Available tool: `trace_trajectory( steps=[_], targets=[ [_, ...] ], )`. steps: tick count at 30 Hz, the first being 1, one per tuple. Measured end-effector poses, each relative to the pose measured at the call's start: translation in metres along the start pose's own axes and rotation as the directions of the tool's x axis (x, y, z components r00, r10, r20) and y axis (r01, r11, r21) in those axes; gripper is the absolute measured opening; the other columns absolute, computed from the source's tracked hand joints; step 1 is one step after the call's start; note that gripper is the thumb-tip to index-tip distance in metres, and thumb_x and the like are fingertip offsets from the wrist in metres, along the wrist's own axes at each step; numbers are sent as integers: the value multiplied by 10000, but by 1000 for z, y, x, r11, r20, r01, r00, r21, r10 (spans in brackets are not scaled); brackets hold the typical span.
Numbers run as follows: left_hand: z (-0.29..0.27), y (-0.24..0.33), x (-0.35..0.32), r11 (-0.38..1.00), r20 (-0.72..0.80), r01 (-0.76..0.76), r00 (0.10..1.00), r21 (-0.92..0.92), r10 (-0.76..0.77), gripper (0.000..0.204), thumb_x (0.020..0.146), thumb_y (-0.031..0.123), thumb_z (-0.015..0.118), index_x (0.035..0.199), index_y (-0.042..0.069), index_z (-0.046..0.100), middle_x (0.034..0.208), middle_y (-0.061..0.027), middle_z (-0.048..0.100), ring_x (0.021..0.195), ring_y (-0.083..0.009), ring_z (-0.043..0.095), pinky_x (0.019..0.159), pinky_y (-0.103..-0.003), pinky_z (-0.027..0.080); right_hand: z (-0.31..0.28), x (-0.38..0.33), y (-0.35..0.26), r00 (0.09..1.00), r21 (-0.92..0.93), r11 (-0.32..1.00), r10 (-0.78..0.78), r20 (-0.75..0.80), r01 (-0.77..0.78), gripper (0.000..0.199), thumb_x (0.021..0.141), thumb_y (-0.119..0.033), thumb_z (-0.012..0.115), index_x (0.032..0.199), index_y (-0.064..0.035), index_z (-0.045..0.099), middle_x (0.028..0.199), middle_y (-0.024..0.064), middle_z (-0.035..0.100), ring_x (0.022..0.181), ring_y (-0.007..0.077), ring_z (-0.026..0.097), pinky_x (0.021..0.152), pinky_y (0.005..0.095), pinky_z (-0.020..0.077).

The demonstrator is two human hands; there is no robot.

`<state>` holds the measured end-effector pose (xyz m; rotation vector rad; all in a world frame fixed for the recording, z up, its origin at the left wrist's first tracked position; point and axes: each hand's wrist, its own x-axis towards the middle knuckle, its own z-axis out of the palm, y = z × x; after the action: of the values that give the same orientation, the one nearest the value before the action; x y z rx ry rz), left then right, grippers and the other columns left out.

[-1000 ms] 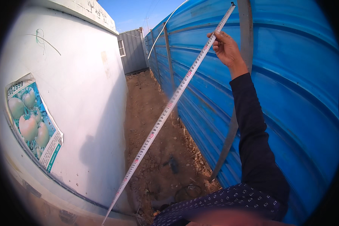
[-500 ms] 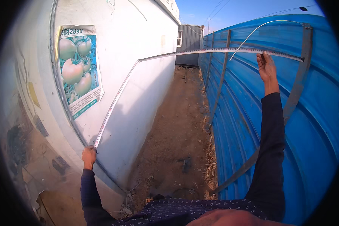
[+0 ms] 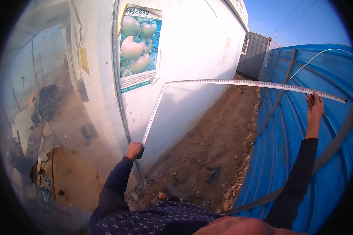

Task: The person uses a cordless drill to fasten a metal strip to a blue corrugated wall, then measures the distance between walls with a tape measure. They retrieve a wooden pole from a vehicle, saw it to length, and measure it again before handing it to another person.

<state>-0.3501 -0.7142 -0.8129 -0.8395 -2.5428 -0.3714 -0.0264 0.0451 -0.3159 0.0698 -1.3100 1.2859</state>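
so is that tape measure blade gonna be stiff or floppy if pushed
The blade is probably fairly stiff along its spans, since it reaches the right hand with little sag. It would likely fold first at the sharp bend seen against the white wall. Being thin, it is probably light.

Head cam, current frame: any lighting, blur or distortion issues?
Head view: black rim, and the grey brace across the blue fence bends with the fisheye; head view: white wall bright above, bluish shade lower down; head view: things behind the translucent sheeting at left look hazy; head view: tape measure fairly crisp, its small marks hard to read.
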Motion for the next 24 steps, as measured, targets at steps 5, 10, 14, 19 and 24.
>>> trace_trajectory(
  steps=[5, 10, 14, 19, 24],
  targets=[
    [-91, 8, 158, -62, 303, 302, 879, -951, -369, 129, 904, 85, 620, 878, -23, 686, 719, -95, 646, 582, -206, 642, 532, -347, 529, 50, 35, -25, 991, 161, 984, 64, 114, -82, 181, 1037, -154, 640, 1075, 22, 661, 993, 136, 730, 917, 197, 751, 751, 266, 657],
    [-179, 0, 290, -202, 369, 310, 806, -929, -462, 198, 914, 144, 571, 1024, -10, 629, 756, -130, 661, 590, -267, 654, 535, -393, 590, 81, 92, -76, 970, 308, 951, -97, 222, 24, 245, 1067, -173, 589, 1125, 64, 613, 994, 157, 707, 856, 222, 731, 724, 294, 661],
    [-213, -53, 373, -222, 343, 268, 819, -937, -459, 164, 902, 177, 602, 980, 44, 661, 722, -76, 638, 562, -235, 626, 529, -376, 562, 80, 171, -83, 969, 351, 934, -151, 196, 74, 259, 1057, -157, 551, 1202, 50, 611, 1108, 190, 690, 981, 284, 700, 842, 353, 616],
    [-243, -112, 446, 461, 19, 273, 875, -844, -484, 204, 842, 173, 607, 905, 9, 711, 731, -92, 674, 556, -235, 645, 502, -378, 512, 49, 218, -89, 976, 407, 908, -167, 136, 99, 352, 1041, -173, 514, 1312, 50, 548, 1290, 218, 617, 1267, 381, 558, 1047, 502, 508],
    [-259, -96, 438, 162, 88, 233, 787, -959, -611, 183, 810, 140, 652, 856, -26, 713, 682, -104, 641, 505, -235, 623, 471, -407, 483, 38, 208, -128, 988, 278, 948, -152, -38, 157, 235, 1086, -125, 524, 1189, 78, 586, 1077, 224, 716, 925, 288, 750, 779, 296, 667]
  ],
)
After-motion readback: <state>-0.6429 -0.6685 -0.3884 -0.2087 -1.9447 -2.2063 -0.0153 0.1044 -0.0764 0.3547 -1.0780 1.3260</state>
